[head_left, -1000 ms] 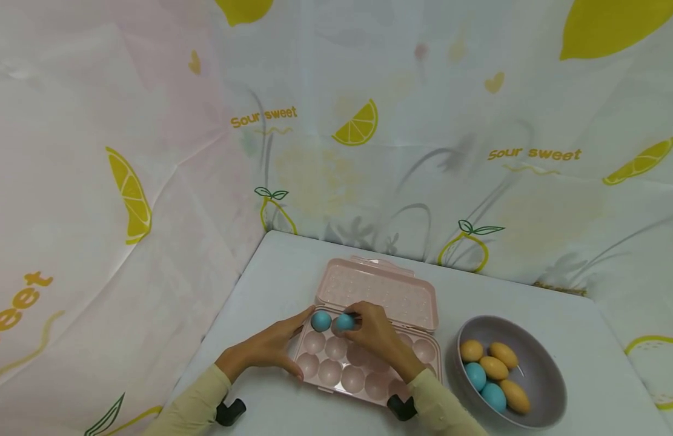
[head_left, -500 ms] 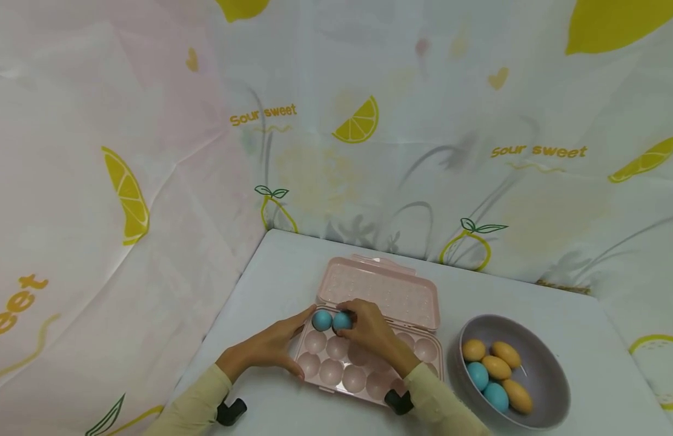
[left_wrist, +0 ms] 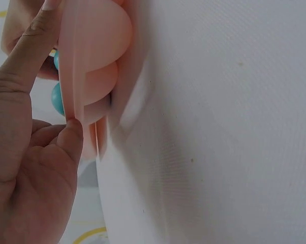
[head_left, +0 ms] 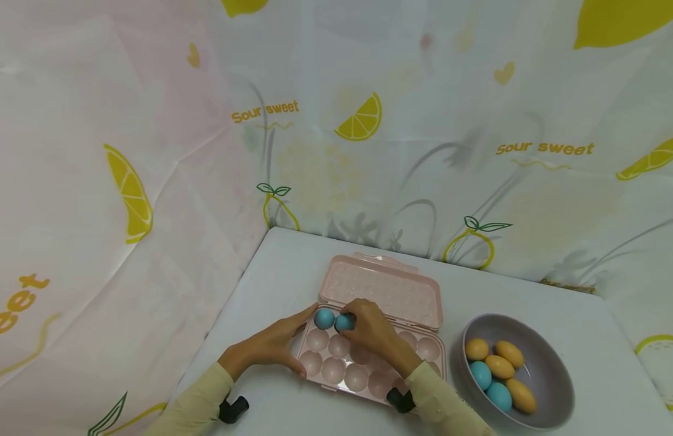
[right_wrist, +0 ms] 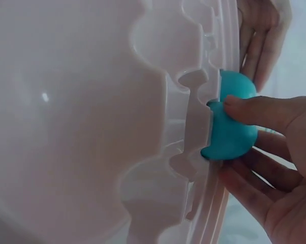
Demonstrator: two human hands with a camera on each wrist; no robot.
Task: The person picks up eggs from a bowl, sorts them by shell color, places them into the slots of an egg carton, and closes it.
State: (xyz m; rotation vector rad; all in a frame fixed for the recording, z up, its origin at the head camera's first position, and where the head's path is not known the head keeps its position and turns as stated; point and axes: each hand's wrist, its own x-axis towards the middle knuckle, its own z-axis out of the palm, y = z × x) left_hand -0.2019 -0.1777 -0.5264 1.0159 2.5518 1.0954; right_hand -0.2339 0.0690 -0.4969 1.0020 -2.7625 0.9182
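Right fingers (right_wrist: 262,111) round blue egg (right_wrist: 233,134), apparently seated; left fingers (left_wrist: 69,141) wide along tray edge (left_wrist: 70,76)

Lemon-printed sheets (head_left: 336,66) behind a white table (head_left: 287,266) suggest a screened-off corner, room unclear

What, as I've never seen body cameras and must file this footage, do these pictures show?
There is no machine here: a person works with two bare hands. The wide pictures come from a camera on the head, looking forward and down. The two close-ups come from cameras on the wrists, so things look turned sideways.

On the white table lies an open pink egg tray. To its right stands a grey bowl with four orange eggs and two blue ones.

The left hand holds the tray's left side. The right hand pinches a blue egg at the back row, beside another blue egg in the corner cup.
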